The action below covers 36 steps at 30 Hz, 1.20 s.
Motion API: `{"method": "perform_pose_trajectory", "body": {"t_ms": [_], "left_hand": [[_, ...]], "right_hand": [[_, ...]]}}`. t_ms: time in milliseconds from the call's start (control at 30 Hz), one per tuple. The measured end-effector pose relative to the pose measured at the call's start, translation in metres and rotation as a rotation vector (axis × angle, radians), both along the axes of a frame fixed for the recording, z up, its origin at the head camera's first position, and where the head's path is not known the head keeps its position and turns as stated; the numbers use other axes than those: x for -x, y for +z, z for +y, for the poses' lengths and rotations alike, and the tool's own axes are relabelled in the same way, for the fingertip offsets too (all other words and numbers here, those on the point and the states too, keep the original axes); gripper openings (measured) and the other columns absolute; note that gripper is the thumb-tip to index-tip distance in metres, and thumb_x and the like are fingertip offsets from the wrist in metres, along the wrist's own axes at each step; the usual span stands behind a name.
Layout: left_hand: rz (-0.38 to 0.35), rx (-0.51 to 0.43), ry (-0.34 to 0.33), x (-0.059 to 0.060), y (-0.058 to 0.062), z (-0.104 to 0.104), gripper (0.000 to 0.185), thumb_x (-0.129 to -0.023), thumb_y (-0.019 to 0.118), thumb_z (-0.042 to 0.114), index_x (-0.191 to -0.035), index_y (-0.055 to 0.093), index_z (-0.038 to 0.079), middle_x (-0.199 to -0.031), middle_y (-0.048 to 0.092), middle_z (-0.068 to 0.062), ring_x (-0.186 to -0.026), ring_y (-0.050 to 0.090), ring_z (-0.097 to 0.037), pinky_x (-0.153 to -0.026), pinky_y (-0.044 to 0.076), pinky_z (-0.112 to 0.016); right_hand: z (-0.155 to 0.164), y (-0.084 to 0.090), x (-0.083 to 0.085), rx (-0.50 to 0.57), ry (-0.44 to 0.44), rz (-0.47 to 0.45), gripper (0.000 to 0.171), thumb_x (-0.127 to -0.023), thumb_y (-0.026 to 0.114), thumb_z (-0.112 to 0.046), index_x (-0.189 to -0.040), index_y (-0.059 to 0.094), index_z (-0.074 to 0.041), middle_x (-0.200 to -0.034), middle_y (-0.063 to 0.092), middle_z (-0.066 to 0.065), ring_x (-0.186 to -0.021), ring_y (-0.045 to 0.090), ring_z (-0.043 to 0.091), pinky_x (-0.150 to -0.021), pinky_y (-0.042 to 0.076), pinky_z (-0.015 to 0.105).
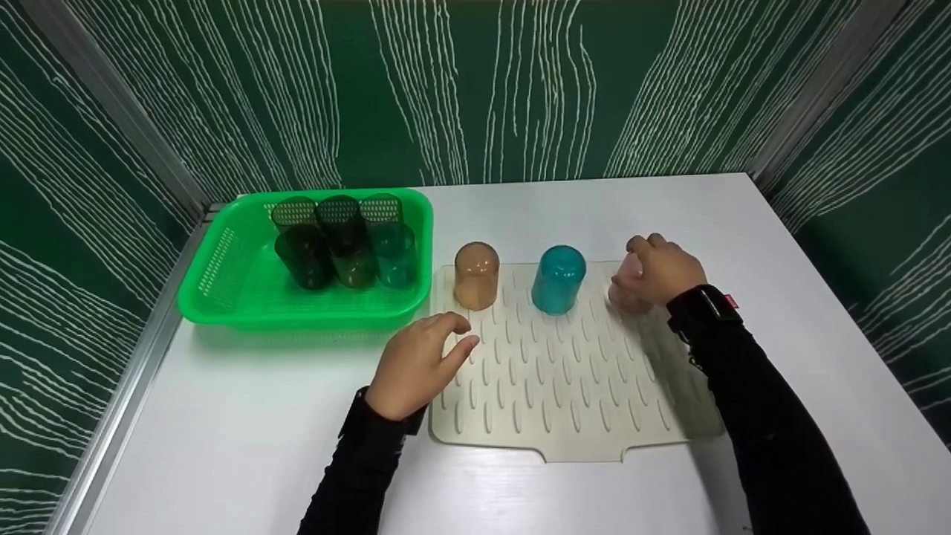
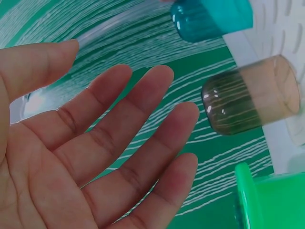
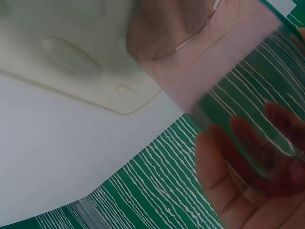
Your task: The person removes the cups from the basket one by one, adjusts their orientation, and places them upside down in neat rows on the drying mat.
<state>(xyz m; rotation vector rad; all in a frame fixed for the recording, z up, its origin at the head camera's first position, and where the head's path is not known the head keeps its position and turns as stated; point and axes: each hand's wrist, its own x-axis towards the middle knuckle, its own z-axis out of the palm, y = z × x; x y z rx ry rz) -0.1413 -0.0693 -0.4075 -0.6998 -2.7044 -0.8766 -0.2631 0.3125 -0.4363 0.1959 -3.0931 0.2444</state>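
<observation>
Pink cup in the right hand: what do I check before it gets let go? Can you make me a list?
1. Right hand is holding the pink cup: ok.
2. Pink cup's open end faces the mat: ok.
3. Pink cup's rim sits flat on the mat: cannot tell.
4. Orange cup and blue cup stand upside down, apart from each other: ok.
5. Left hand is empty: ok.
6. Green basket is emptied: not ok, cups are inside.

The right grip (image 1: 666, 273) holds a pink cup (image 1: 628, 302).
</observation>
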Motion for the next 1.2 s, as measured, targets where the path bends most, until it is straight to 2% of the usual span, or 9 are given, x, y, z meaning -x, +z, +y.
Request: {"method": "perform_pose_trajectory", "body": {"t_ms": [333,700,1000,1200], "left_hand": [[-0.032,-0.003,-0.005,0.0,0.002,0.001,0.027,-0.097,0.061,0.033,-0.108,0.069,0.01,-0.105,0.074,-0.003,-0.099,0.068,-0.021,-0.083,0.055,-0.037],[0.002,-0.008,-0.008,0.0,0.003,0.0,0.024,-0.097,0.061,0.031,-0.107,0.068,0.011,-0.103,0.074,-0.004,-0.097,0.069,-0.022,-0.08,0.055,-0.037],[0.056,-0.028,0.042,0.005,0.002,-0.009,0.023,-0.097,0.062,0.03,-0.106,0.068,0.009,-0.103,0.073,-0.005,-0.097,0.069,-0.022,-0.081,0.055,-0.038],[0.092,-0.008,0.112,0.013,0.007,-0.017,0.026,-0.096,0.063,0.03,-0.11,0.068,0.008,-0.108,0.071,-0.008,-0.102,0.067,-0.026,-0.083,0.055,-0.042]], "right_hand": [[-0.001,-0.002,-0.001,-0.01,-0.01,0.006,0.063,-0.087,0.067,-0.04,-0.135,0.05,-0.004,-0.125,0.056,0.027,-0.102,0.06,0.046,-0.08,0.053,0.061],[0.002,0.002,-0.006,0.023,-0.002,0.04,0.072,-0.086,0.068,-0.048,-0.14,0.047,-0.006,-0.13,0.053,0.029,-0.106,0.059,0.049,-0.075,0.053,0.062],[-0.002,0.016,-0.019,0.075,0.028,0.125,0.07,-0.089,0.065,-0.049,-0.144,0.045,-0.01,-0.133,0.051,0.029,-0.112,0.055,0.049,-0.074,0.051,0.064],[-0.007,0.023,-0.031,0.099,0.062,0.192,0.066,-0.088,0.068,-0.044,-0.142,0.048,-0.01,-0.136,0.051,0.026,-0.115,0.054,0.049,-0.088,0.047,0.064]]}}
